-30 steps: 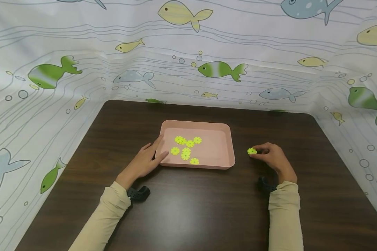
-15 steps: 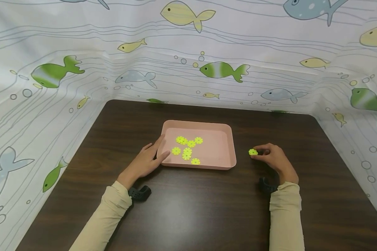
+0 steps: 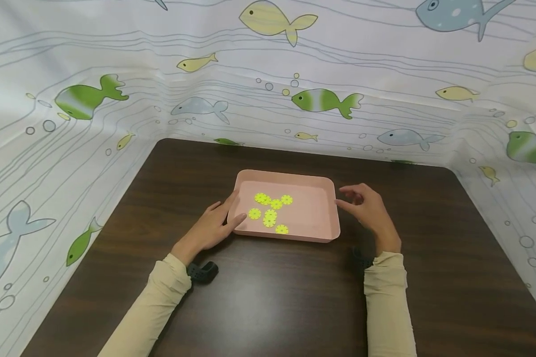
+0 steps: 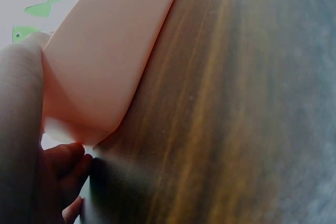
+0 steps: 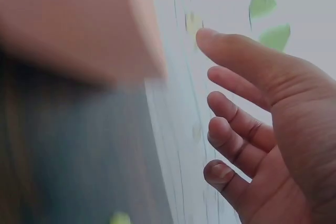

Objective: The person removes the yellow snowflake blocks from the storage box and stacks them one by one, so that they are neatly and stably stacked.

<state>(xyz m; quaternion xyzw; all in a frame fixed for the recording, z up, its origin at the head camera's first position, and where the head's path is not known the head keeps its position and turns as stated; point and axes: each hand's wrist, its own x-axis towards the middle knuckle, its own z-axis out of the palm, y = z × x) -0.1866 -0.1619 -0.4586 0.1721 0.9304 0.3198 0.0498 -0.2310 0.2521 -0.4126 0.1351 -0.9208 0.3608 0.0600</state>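
Note:
A shallow pink tray (image 3: 308, 210) stands mid-table, with several bright yellow-green notched discs (image 3: 254, 213) lying flat in its left half. My left hand (image 3: 209, 229) holds the tray's near left corner: the thumb lies over the rim, and in the left wrist view the other fingers (image 4: 68, 166) are at the outer wall. My right hand (image 3: 368, 207) is beside the tray's right wall, its thumb tip close to the rim and nothing between the loosely bent fingers. Low in the right wrist view, a small blurred yellow-green piece (image 5: 121, 217) shows on the table; the hand hides that spot in the head view.
The dark wooden table (image 3: 268, 287) carries the tray. A white fish-print curtain (image 3: 250, 99) rises along its back and sides. A black wrist strap (image 3: 203, 272) sits on the left wrist, and another dark one (image 3: 363, 258) is at the right.
My right hand has let go of the yellow-green disc that it pinched to the right of the tray and has moved left to the tray's right wall. My left hand stays at its corner.

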